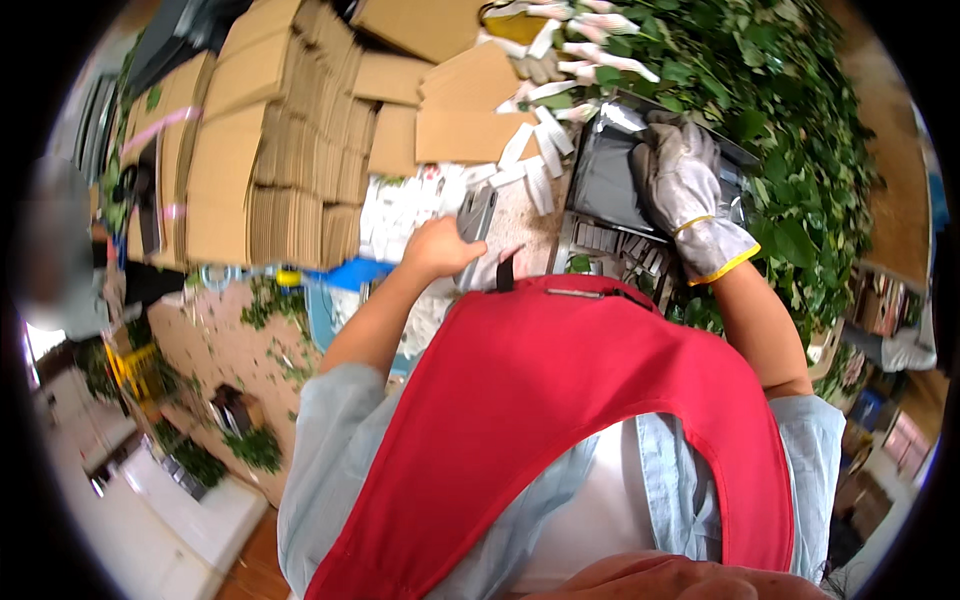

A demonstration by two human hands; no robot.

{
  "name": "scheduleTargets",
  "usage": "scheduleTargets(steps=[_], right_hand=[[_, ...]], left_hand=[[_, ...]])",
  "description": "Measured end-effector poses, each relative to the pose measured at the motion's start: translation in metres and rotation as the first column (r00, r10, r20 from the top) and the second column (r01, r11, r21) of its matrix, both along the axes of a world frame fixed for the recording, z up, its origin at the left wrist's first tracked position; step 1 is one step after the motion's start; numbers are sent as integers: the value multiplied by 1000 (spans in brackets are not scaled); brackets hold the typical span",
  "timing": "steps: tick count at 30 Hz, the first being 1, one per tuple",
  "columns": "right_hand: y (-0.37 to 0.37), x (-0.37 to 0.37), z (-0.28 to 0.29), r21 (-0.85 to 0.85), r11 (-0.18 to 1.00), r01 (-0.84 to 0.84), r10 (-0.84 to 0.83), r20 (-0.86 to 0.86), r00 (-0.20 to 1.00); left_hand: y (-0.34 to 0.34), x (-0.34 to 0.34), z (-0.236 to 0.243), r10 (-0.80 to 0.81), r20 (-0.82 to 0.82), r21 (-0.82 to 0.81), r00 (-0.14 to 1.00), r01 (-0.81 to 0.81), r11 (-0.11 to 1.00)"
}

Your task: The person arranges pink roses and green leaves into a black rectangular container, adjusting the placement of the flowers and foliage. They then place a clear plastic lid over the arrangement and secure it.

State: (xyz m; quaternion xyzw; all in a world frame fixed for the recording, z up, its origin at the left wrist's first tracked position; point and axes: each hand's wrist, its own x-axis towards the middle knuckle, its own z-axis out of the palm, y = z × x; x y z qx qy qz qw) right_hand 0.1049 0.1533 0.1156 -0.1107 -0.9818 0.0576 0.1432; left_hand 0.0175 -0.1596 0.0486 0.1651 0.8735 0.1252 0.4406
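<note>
My bare left hand [440,250] is closed around a grey smartphone [478,218], held over the worktop in front of me. On my right hand [686,180] is a greyish-white work glove with a yellow-edged cuff. Its fingers lie extended on black plastic sheeting [608,172] inside a dark, open box [735,150]. Whether the glove grips any of the plastic is hidden. White paper strips [538,180] lie spread between the phone and the box. Patterned paper sheets [400,215] are to the left of the phone.
Folded cardboard stacks [290,150] stand at the left, with flat cardboard [475,105] behind the strips. Green leafy stems [780,120] heap up along the right. Pink-and-white bundles [600,50] lie at the back. A blurred person [75,250] is at far left, above a leaf-strewn floor [210,340].
</note>
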Motion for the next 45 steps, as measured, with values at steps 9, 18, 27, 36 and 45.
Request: scheduleTargets(steps=[9,18,27,36,45], right_hand=[[3,-3,9,-164,986,-28,24,-25,999],[6,-4,4,-231,968,-98,89,-49,995],[6,-7,-3,-18,993,-119,117,-68,991],[0,-6,-4,-90,981,-173,165,-86,982],[4,-7,-6,-55,989,-136,135,-23,991]], left_hand=[[73,-35,50,-137,18,618,990,97,780],[94,-41,18,-125,-60,587,990,136,798],[50,-23,-11,-68,91,613,993,-2,790],[6,54,-45,146,-579,582,802,280,763],[30,30,-9,-192,-239,302,952,261,917]])
